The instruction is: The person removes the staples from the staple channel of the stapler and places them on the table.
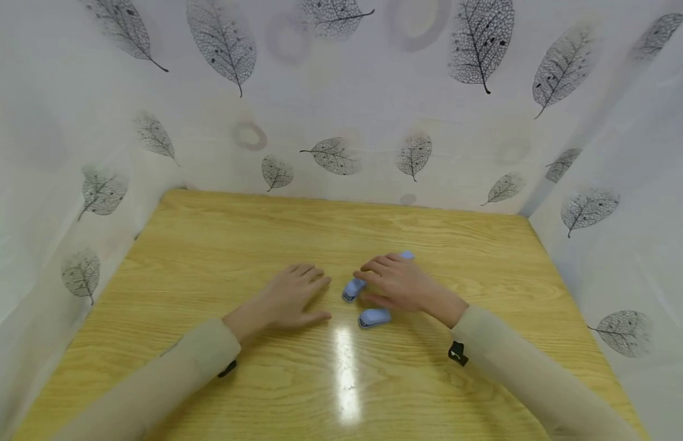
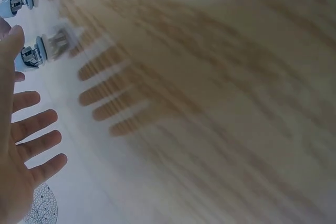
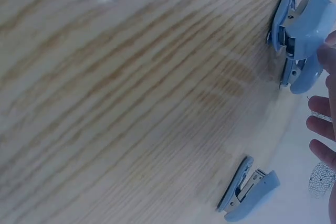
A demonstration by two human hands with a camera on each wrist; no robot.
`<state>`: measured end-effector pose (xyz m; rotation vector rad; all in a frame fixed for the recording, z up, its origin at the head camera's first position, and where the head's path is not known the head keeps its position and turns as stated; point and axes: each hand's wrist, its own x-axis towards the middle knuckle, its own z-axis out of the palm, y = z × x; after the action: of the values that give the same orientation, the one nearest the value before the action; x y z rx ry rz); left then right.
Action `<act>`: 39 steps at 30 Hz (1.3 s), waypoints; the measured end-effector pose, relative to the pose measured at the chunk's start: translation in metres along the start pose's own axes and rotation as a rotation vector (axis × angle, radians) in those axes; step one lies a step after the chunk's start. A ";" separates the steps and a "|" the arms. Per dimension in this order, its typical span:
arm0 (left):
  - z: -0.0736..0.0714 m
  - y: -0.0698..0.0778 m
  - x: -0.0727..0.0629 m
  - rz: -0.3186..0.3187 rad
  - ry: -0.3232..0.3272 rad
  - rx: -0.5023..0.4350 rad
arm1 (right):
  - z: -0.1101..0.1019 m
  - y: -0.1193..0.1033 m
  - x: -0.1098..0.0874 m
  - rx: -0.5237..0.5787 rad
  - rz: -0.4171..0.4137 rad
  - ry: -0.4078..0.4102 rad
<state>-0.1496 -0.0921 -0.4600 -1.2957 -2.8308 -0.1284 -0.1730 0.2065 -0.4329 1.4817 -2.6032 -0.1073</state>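
Observation:
Three small light-blue staplers lie on the wooden table. In the head view the front stapler [image 1: 374,318] is just below my right hand [image 1: 399,283], and the middle stapler [image 1: 352,290] shows at its fingertips. Beyond the knuckles, the far stapler [image 1: 408,255] is partly hidden by that hand. The right fingers are loosely extended, grasping nothing; in the right wrist view the thumb overlaps the nearest stapler [image 3: 311,27]. My left hand [image 1: 288,298] hovers palm down to the left of the staplers, its fingers spread. The left wrist view shows it holding nothing.
The glossy wood table [image 1: 209,245] has a bright light reflection at its front middle. White curtains [image 1: 347,110] printed with dark leaf skeletons rise along its back and both sides. Each sleeve cuff has a black strap below it.

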 end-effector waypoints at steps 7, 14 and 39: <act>0.002 0.000 0.006 -0.026 -0.033 -0.035 | 0.010 0.003 0.008 -0.001 -0.023 -0.022; 0.008 -0.005 0.002 -0.071 -0.001 -0.038 | 0.010 0.002 0.020 -0.019 -0.046 -0.030; 0.013 -0.016 -0.030 -0.377 0.216 -0.320 | 0.009 -0.015 0.096 -0.096 -0.140 -0.074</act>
<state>-0.1425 -0.1240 -0.4759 -0.7036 -2.9032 -0.7061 -0.2100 0.1168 -0.4351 1.6534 -2.5085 -0.3041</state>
